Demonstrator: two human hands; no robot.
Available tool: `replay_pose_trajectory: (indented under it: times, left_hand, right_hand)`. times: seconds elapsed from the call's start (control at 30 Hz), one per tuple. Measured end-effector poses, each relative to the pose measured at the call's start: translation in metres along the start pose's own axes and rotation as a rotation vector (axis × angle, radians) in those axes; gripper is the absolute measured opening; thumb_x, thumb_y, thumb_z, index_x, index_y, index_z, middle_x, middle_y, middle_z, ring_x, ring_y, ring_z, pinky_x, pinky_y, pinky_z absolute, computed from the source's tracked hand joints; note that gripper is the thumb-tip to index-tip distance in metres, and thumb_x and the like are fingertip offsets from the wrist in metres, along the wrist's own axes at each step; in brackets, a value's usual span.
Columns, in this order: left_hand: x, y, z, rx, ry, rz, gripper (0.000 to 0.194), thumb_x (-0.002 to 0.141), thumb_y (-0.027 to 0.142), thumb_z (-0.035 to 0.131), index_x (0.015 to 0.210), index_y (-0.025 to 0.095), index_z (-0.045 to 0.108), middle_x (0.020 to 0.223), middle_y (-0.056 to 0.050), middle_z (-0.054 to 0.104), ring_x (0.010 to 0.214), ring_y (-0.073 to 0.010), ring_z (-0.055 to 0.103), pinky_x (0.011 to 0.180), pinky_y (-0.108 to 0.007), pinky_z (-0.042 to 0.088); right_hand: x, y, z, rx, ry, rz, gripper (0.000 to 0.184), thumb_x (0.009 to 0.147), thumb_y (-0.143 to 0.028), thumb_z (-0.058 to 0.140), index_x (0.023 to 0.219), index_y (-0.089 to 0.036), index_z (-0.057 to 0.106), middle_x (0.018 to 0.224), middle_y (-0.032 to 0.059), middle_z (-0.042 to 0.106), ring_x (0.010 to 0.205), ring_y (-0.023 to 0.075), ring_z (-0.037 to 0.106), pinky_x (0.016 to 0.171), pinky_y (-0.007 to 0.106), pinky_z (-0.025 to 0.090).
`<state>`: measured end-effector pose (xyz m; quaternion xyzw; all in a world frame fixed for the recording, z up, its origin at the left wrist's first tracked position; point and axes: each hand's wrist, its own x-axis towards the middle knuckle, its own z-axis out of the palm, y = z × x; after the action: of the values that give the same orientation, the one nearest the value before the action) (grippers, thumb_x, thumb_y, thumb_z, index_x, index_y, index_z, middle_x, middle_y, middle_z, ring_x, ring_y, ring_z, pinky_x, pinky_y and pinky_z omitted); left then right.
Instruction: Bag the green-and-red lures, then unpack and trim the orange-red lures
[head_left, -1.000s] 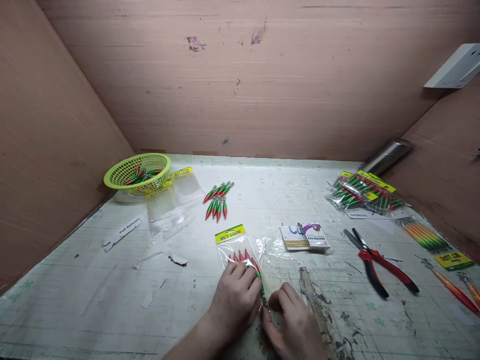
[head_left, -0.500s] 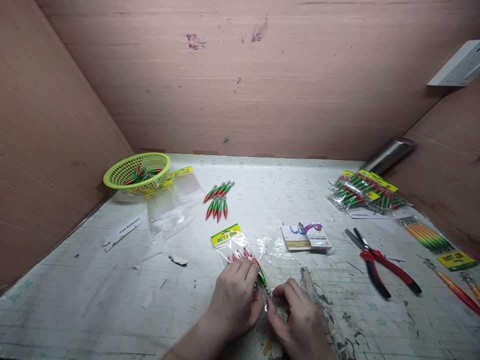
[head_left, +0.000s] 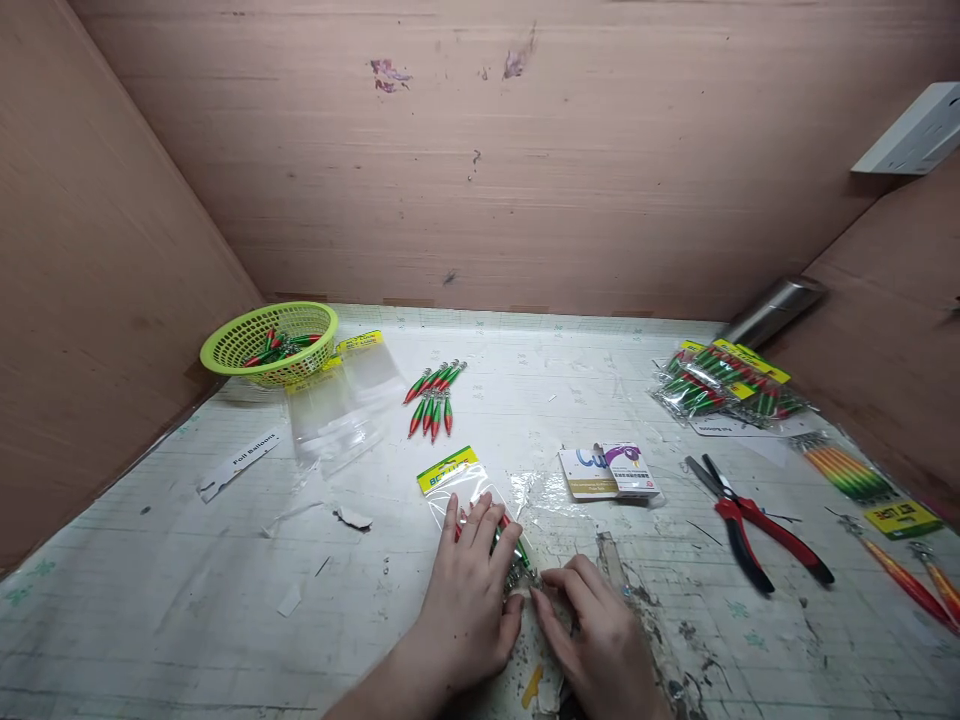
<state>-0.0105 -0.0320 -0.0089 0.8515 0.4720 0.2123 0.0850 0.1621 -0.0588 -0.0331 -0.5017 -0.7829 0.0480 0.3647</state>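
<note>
A clear plastic bag with a yellow header card (head_left: 448,469) lies on the table in front of me, with several red and green lures (head_left: 510,541) inside it. My left hand (head_left: 471,590) lies flat on the bag, fingers stretched over the lures. My right hand (head_left: 598,636) is beside it with fingers curled, pinching at the bag's open lower end by the lures' metal tips (head_left: 529,579). The two hands nearly touch there.
A green basket (head_left: 225,349) with lures stands at the back left, empty clear bags (head_left: 337,405) beside it. Loose lures (head_left: 433,395) lie mid-table. Small cards (head_left: 609,471), red-handled pliers (head_left: 754,522), packed bags (head_left: 729,390) and orange lures (head_left: 896,578) lie to the right. Board walls enclose the table.
My left hand has flattened onto the bag, fingers spread forward. The bag has shifted slightly left. My right hand stays pinched at the bag's lower end.
</note>
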Motion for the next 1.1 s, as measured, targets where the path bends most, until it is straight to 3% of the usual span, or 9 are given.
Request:
replay_pose_trajectory:
  times: [0.23, 0.47, 0.6, 0.73, 0.9, 1.1]
  left_hand:
    - [0.010, 0.001, 0.000, 0.018, 0.017, 0.013, 0.034, 0.068, 0.016, 0.055, 0.102, 0.014, 0.055, 0.106, -0.014, 0.066, 0.105, -0.0303, 0.062, 0.105, -0.056, 0.043]
    - [0.015, -0.001, 0.012, 0.151, 0.182, 0.119, 0.018, 0.073, 0.008, 0.049, 0.088, 0.016, 0.056, 0.093, -0.013, 0.071, 0.093, -0.0278, 0.068, 0.096, -0.049, 0.052]
    - [0.013, 0.001, 0.005, 0.100, 0.119, 0.116, 0.024, 0.070, 0.015, 0.054, 0.094, 0.015, 0.058, 0.106, -0.014, 0.069, 0.106, -0.0332, 0.064, 0.100, -0.056, 0.047]
    - [0.010, 0.001, 0.003, 0.079, 0.082, 0.086, 0.031, 0.065, 0.012, 0.054, 0.096, 0.013, 0.057, 0.106, -0.016, 0.069, 0.104, -0.0327, 0.065, 0.092, -0.048, 0.055]
    - [0.013, -0.004, 0.008, 0.095, 0.210, 0.162, 0.020, 0.073, 0.006, 0.047, 0.087, 0.016, 0.057, 0.092, -0.013, 0.072, 0.090, -0.0266, 0.070, 0.078, -0.039, 0.060]
    - [0.014, -0.006, 0.013, 0.106, 0.357, 0.246, 0.021, 0.084, 0.004, 0.044, 0.082, 0.017, 0.059, 0.090, -0.006, 0.074, 0.098, -0.0246, 0.069, 0.089, -0.040, 0.056]
  right_hand:
    - [0.009, 0.003, 0.003, -0.031, -0.008, -0.058, 0.017, 0.095, -0.017, 0.047, 0.095, -0.018, 0.063, 0.070, 0.0025, 0.059, 0.063, 0.0157, 0.060, 0.057, 0.025, 0.047]
    - [0.011, 0.005, 0.002, -0.039, -0.055, -0.088, 0.020, 0.096, -0.018, 0.047, 0.089, -0.017, 0.065, 0.069, 0.0028, 0.060, 0.062, 0.0151, 0.058, 0.057, 0.024, 0.045]
    - [0.011, 0.008, 0.001, -0.051, -0.074, -0.099, 0.020, 0.096, -0.017, 0.047, 0.088, -0.017, 0.065, 0.070, 0.0026, 0.060, 0.062, 0.0149, 0.059, 0.058, 0.024, 0.045]
    - [0.009, 0.009, 0.000, -0.050, -0.095, -0.066, 0.013, 0.094, -0.020, 0.051, 0.086, -0.019, 0.061, 0.071, 0.0019, 0.059, 0.064, 0.0147, 0.060, 0.058, 0.023, 0.045]
    - [0.010, 0.004, 0.001, -0.022, -0.051, -0.047, 0.018, 0.094, -0.018, 0.048, 0.078, -0.020, 0.055, 0.066, 0.0002, 0.057, 0.059, 0.0139, 0.059, 0.055, 0.023, 0.043]
    - [0.015, 0.002, 0.007, -0.043, -0.039, -0.031, 0.022, 0.095, -0.016, 0.044, 0.076, -0.021, 0.052, 0.066, -0.0001, 0.056, 0.058, 0.0142, 0.057, 0.055, 0.023, 0.041]
